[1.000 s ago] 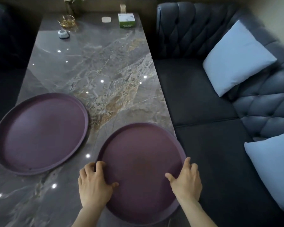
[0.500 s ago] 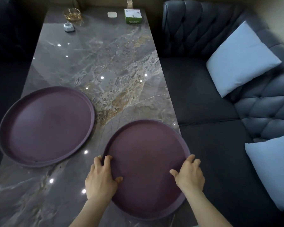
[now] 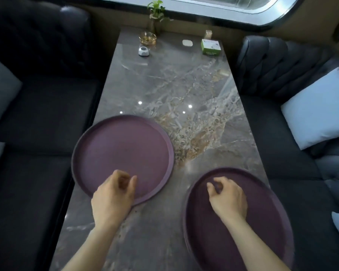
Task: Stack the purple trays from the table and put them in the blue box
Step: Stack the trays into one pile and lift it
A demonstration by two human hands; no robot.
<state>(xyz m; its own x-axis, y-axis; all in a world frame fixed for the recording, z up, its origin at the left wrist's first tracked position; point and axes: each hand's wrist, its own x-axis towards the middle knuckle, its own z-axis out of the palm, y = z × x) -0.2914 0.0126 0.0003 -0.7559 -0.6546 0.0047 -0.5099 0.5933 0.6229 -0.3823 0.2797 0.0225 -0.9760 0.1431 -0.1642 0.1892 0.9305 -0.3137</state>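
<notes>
Two bare forearms in view, entering from the bottom edge. No sleeves visible up to the frame edge. Left hand [image 3: 114,194]: no rings, watch, bracelet or glove seen. Right hand [image 3: 228,198]: same, nothing worn on the fingers or wrist. Nails look short and unpainted, but motion blur softens the fingertips, so detail there is unreliable. No marks or tattoos visible.

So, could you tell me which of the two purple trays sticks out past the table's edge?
The near-right purple tray, under the right hand, overhangs the table's right edge. The left purple tray, below the left hand, overhangs the left edge only slightly.
</notes>
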